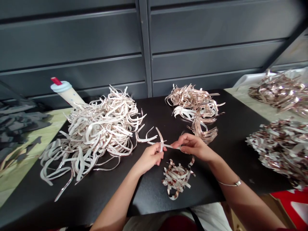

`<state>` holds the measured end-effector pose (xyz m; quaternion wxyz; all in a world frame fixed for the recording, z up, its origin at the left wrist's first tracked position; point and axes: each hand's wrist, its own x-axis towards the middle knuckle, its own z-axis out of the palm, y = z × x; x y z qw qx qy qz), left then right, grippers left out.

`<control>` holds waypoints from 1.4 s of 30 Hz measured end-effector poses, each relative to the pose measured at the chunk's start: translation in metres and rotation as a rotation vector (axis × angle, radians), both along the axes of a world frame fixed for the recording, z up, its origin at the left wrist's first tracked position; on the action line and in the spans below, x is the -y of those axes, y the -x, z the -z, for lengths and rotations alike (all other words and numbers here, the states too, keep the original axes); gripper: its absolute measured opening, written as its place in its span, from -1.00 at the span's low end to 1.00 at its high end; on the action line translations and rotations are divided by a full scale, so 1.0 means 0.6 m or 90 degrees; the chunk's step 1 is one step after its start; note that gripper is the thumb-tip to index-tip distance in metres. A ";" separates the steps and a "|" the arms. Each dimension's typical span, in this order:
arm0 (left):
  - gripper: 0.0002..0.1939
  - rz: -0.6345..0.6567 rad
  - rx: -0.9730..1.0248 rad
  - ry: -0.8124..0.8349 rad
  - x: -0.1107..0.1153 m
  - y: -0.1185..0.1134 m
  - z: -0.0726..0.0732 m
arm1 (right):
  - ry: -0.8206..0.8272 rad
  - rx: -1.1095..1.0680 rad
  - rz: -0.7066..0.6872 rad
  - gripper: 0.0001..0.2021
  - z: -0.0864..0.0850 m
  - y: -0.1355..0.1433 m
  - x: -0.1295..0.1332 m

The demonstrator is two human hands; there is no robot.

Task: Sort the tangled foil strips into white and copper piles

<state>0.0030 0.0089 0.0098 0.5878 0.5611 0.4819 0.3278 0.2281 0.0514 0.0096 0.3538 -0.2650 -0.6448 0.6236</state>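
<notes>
Near the middle of the black table, my left hand [152, 156] is closed on a thin strip [161, 138] that is white on one side and shiny rose-gold on the other. To its right, my right hand [192, 147] pinches the end of a pale strip stretched between the two hands. Whether both hands hold one and the same strip I cannot tell. Just below them lies a small heap of short curled scraps [176, 178]. A large tangle of long white strips [103, 125] spreads left of my left hand. Beyond my right hand are bundled rose-gold strips [192, 99].
A pale tumbler [69, 94] with a blue lid and red top leans behind the left tangle. At the right edge sit a big pile of short scraps [284, 147] and shiny rose-gold strips [281, 91]. Grey panels [96, 41] stand behind the black table [154, 199]. Dark scraps [19, 122] lie far left.
</notes>
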 end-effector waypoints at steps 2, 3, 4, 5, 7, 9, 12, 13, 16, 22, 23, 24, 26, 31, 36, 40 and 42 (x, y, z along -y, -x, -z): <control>-0.86 -0.033 -0.162 -0.157 0.003 -0.004 -0.007 | 0.025 -0.036 0.013 -0.78 0.001 0.002 0.000; -0.85 -0.042 -0.234 -0.223 0.006 -0.007 -0.010 | 0.026 -0.066 0.041 -0.77 0.002 0.005 0.001; -0.83 -0.046 -0.292 -0.273 0.008 -0.010 -0.013 | 0.023 -0.101 0.078 -0.75 0.003 0.008 0.001; -0.82 -0.044 -0.334 -0.309 0.011 -0.013 -0.015 | 0.019 -0.133 0.113 -0.73 0.004 0.013 0.002; -0.82 -0.032 -0.390 -0.357 0.016 -0.019 -0.014 | 0.011 -0.177 0.151 -0.67 0.005 0.022 0.005; -0.81 -0.031 -0.428 -0.399 0.020 -0.022 -0.009 | 0.000 -0.199 0.150 -0.60 0.006 0.031 0.009; -0.77 -0.051 -0.456 -0.461 0.022 -0.024 -0.002 | -0.032 -0.225 0.167 -0.45 0.006 0.037 0.013; -0.76 -0.057 -0.468 -0.479 0.022 -0.024 0.000 | -0.051 -0.222 0.186 -0.42 0.006 0.038 0.014; -0.75 -0.051 -0.534 -0.521 0.025 -0.027 0.003 | -0.156 -0.109 0.219 -0.50 0.009 0.045 0.018; -0.76 -0.038 -0.590 -0.627 0.031 -0.033 0.014 | -0.329 0.177 0.208 -0.72 0.018 0.074 0.035; -0.74 -0.038 -0.589 -0.644 0.031 -0.033 0.016 | -0.321 0.184 0.200 -0.72 0.018 0.076 0.036; -0.70 -0.039 -0.587 -0.656 0.031 -0.033 0.017 | -0.308 0.187 0.192 -0.74 0.018 0.075 0.035; -0.65 -0.042 -0.577 -0.670 0.030 -0.032 0.019 | -0.286 0.186 0.184 -0.77 0.016 0.070 0.030; -0.58 -0.059 -0.555 -0.650 0.024 -0.027 0.017 | -0.313 0.150 0.209 -0.85 0.010 0.054 0.015; -0.81 -0.042 -0.543 -0.536 0.021 -0.028 0.019 | -0.428 0.126 0.290 -0.94 0.018 0.061 0.024; -0.67 -0.051 -0.466 -0.414 0.025 -0.036 0.016 | -0.530 0.115 0.265 -0.81 0.026 0.074 0.038; -0.75 -0.054 -0.414 -0.368 0.027 -0.039 0.010 | -0.560 0.110 0.275 -0.77 0.025 0.078 0.042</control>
